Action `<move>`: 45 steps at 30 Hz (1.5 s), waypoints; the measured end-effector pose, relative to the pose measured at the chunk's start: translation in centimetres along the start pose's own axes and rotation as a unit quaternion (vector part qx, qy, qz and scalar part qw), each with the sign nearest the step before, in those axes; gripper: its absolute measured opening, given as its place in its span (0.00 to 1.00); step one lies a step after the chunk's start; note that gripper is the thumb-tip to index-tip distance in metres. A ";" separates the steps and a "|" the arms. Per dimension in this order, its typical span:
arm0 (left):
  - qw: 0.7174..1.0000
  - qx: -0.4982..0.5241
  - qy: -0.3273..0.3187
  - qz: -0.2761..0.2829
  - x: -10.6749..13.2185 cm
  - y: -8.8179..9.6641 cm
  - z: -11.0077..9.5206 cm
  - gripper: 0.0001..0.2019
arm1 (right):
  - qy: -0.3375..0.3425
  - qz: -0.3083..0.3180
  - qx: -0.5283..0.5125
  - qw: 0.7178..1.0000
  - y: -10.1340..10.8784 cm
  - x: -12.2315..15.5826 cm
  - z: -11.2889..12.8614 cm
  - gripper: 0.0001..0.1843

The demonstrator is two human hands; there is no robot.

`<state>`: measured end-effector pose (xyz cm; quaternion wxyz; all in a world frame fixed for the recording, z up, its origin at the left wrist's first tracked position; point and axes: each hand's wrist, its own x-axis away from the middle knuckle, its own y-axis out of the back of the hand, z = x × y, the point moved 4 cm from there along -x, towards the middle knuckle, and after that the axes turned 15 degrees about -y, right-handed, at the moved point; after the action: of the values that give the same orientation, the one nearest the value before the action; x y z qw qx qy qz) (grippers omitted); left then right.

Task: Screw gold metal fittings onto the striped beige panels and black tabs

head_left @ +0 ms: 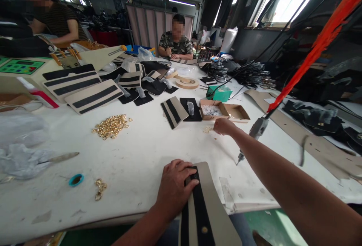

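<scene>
as left hand (pixel 174 186) presses panel (pixel 216 216), right hand (pixel 223 126) beside gold bits (pixel 208 129)

Left hand (pixel 173 188) — atop striped panel (pixel 207 216)

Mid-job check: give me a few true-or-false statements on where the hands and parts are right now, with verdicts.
1. The left hand rests on a beige panel with black stripes at the table's near edge. True.
2. The right hand grips the hanging power driver. False: the driver hangs free beside the forearm, and the hand reaches out next to some small gold pieces.
3. The large pile of gold fittings lies apart from both hands. True.
4. The cardboard box is shut. False: it lies open, with whitish contents.
</scene>
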<state>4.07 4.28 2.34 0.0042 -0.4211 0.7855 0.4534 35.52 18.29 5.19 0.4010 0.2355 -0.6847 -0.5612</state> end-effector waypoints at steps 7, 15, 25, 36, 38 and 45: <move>1.000 -0.007 -0.006 0.002 0.1 0.0 0.1 0.12 | -0.034 -0.009 -0.136 0.990 -0.9 1.2 -0.7 0.05; 1.000 -0.018 -0.009 0.012 0.0 -0.1 0.1 0.12 | -0.008 0.072 -0.249 0.966 -2.3 3.6 -2.3 0.10; 1.000 -0.019 -0.013 0.003 0.1 -0.1 0.0 0.11 | -0.002 0.100 -0.238 0.966 -3.0 4.3 -2.3 0.08; 1.000 -0.017 -0.007 0.009 0.0 -0.3 0.1 0.11 | -0.006 0.070 -0.160 0.985 -3.0 4.3 -1.8 0.06; 1.000 -0.014 -0.004 0.010 0.0 -0.2 0.0 0.11 | -0.012 0.056 -0.147 0.987 -2.9 4.3 -1.8 0.07; 1.000 -0.012 -0.001 0.007 0.0 0.1 -0.1 0.11 | -0.010 -0.007 -0.106 0.994 -2.3 5.0 -2.0 0.07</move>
<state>4.11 4.23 2.48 -0.0031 -0.4147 0.7833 0.4631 34.08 12.69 4.54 0.4132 0.1908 -0.6237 -0.6355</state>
